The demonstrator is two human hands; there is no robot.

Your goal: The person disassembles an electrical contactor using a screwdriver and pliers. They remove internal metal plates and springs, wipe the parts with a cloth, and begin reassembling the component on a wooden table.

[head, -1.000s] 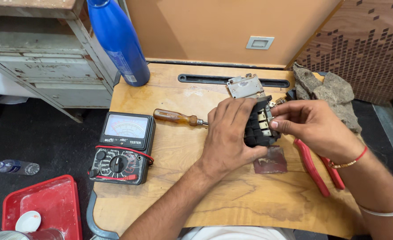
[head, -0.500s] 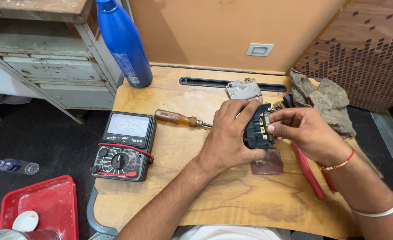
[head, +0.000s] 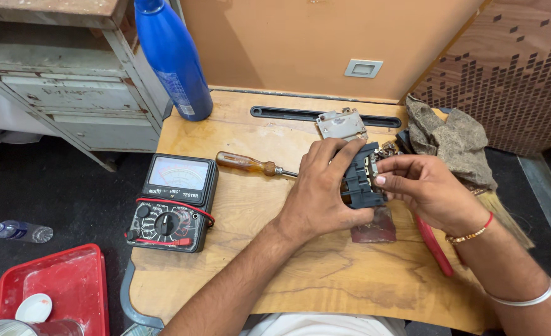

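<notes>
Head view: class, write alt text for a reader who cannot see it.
Two hands work on a dark plastic switch block over a wooden table: the left hand grips it, the right hand pinches its edge. A screwdriver, analog multimeter and blue bottle sit to the left.

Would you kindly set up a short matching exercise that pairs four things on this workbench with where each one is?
Things:
1. blue bottle
2. multimeter
3. screwdriver
4. dark switch block

Places:
A. held between both hands
B. back left corner of the table
C. front left of the table
D. lying between the multimeter and the left hand

Pairs: 1-B, 2-C, 3-D, 4-A
</notes>
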